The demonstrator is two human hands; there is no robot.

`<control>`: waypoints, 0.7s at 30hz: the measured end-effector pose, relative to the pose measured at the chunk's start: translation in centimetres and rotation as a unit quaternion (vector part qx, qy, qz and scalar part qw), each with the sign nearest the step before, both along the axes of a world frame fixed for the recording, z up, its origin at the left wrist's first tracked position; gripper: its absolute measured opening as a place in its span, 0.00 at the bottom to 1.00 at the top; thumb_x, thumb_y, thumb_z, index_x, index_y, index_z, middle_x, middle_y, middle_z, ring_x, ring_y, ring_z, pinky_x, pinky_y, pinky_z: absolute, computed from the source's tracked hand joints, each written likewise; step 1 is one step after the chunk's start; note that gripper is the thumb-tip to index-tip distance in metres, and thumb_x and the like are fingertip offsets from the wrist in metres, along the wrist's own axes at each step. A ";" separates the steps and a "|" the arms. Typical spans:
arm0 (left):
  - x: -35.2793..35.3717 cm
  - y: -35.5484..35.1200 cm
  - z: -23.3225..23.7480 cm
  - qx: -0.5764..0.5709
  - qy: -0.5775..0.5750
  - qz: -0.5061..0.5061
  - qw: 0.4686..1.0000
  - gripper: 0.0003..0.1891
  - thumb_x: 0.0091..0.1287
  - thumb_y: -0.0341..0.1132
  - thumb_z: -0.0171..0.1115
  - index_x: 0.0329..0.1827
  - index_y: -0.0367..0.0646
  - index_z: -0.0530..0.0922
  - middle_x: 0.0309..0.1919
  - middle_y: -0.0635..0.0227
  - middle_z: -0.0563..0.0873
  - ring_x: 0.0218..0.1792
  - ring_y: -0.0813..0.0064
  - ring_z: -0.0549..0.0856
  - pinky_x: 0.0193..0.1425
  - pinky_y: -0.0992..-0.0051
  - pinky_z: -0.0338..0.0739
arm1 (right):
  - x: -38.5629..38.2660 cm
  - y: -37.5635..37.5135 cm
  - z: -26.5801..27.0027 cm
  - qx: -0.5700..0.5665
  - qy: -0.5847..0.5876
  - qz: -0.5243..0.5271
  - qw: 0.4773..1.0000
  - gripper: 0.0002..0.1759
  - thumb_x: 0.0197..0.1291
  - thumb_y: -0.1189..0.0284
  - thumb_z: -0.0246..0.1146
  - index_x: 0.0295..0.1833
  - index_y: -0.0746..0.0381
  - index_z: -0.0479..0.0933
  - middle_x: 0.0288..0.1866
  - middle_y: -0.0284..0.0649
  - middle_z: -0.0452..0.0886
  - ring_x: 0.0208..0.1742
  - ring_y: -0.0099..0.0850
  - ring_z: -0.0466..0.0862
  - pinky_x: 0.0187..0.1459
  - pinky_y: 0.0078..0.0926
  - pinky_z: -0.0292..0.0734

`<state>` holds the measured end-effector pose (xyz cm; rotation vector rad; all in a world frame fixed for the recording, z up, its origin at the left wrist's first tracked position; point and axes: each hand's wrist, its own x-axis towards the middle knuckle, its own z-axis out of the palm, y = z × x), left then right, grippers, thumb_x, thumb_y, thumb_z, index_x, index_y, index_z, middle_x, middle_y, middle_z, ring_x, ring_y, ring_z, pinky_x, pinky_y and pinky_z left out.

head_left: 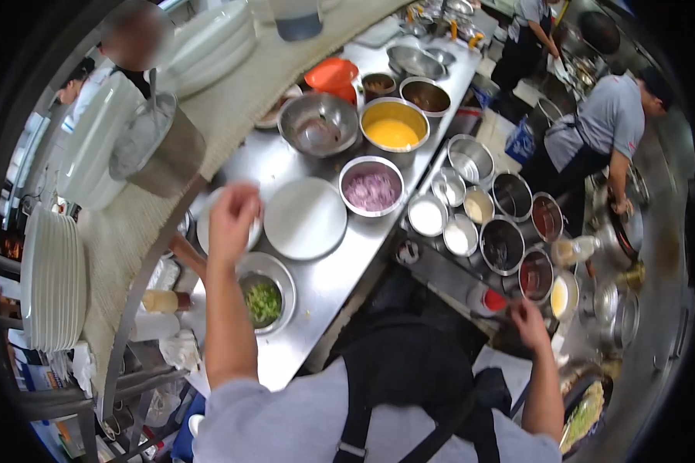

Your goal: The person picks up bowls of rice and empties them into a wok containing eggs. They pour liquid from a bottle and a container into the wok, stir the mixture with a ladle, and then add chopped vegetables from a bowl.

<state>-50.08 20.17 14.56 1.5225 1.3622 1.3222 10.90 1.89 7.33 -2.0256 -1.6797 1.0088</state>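
My left hand (235,216) is raised over a white plate (208,224) on the steel counter, its fingers curled together and slightly blurred. Whatever lies between them is hidden. Just right of it is a second white plate (305,219), with a bowl of chopped purple onion (371,190) beyond. Below the hand stands a metal bowl (287,297) holding chopped greens (262,303). My right hand (530,324) is on the other side, close to a small container of red contents (493,301). Its fingers are bent and pressed together; I cannot make out anything in them.
Metal pots (503,244) of sauces and powders crowd the right side. A yellow-liquid pot (394,131) and an empty metal bowl (318,127) stand farther back. Stacked plates (54,282) line the left shelf. A co-worker (598,127) works at the stove, right.
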 end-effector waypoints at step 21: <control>-7.1 -7.1 -13.7 -0.282 0.438 -0.086 0.849 0.18 0.55 0.23 0.55 0.49 0.45 0.80 0.46 0.57 0.85 0.50 0.57 0.83 0.56 0.63 0.76 | 3.3 -10.4 -7.6 -0.163 0.044 -0.117 0.979 0.12 0.57 0.85 0.53 0.47 0.65 0.70 0.27 0.40 0.79 0.25 0.28 0.80 0.26 0.27 0.75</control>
